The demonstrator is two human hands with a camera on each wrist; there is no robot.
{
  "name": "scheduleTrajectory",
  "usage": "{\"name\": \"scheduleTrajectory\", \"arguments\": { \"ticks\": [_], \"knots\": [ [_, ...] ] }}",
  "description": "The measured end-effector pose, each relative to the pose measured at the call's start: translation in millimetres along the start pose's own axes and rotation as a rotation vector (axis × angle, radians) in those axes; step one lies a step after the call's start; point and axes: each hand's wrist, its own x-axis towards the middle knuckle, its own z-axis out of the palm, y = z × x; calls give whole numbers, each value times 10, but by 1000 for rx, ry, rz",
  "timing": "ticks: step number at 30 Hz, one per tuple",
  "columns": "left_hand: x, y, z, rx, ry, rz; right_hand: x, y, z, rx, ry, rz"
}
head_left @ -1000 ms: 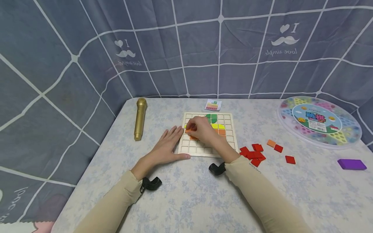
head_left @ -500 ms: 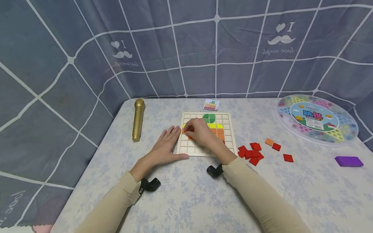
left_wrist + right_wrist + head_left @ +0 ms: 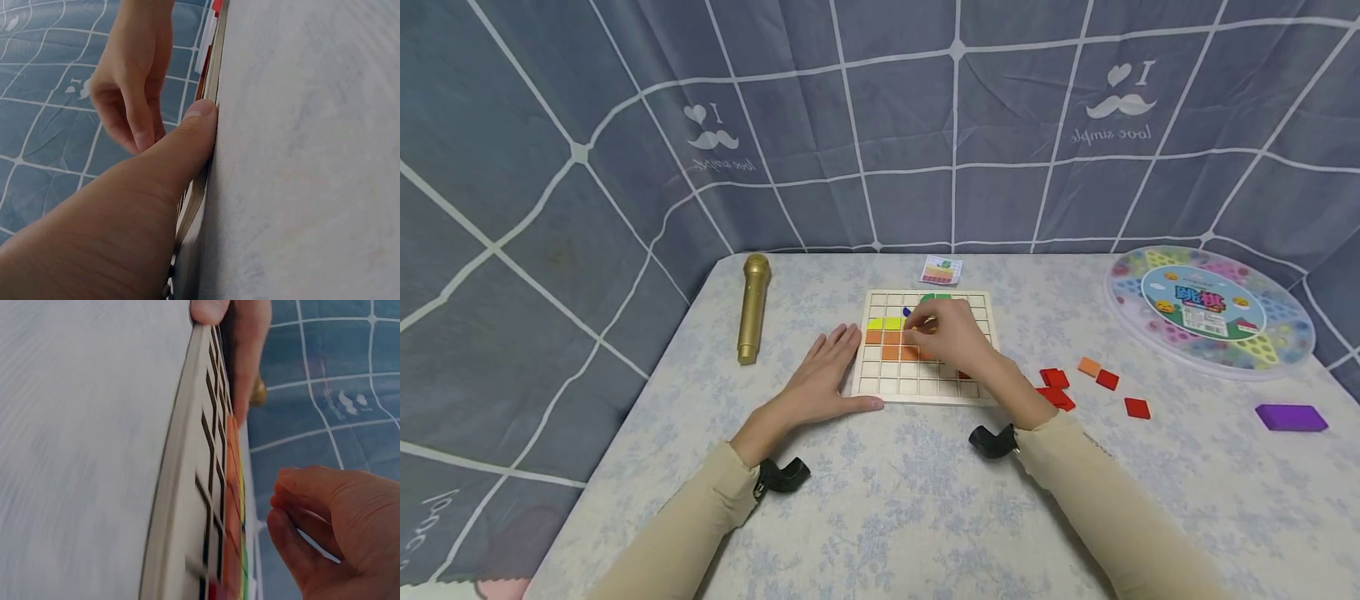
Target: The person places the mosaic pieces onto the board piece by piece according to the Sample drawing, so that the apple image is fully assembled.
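Note:
A pale wooden grid board lies on the table with green, yellow and orange tiles in its cells. Beside its left edge my left hand rests with straight fingers, the thumb against the front corner. My right hand hovers over the board, fingers loosely bent. In the right wrist view nothing shows between the thumb and fingers of this hand. A small dark-blue piece peeks out by its fingertips. The hand and forearm hide part of the board's right side.
Loose red tiles and an orange tile lie right of the board. A small picture card is behind it. A gold microphone lies left; a round game box and purple block lie right.
My right hand has let go of an orange tile in a left-hand cell of the board and moved right, uncovering the left ends of the yellow and orange rows. My left hand stays put.

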Motion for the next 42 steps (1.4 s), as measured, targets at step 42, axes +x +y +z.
{"name": "scheduleTrajectory", "arguments": {
  "ticks": [42],
  "knots": [
    [18,-33,25,26,-3,5,-1193,1057,-1671,-209,-205,310]
  ]
}}
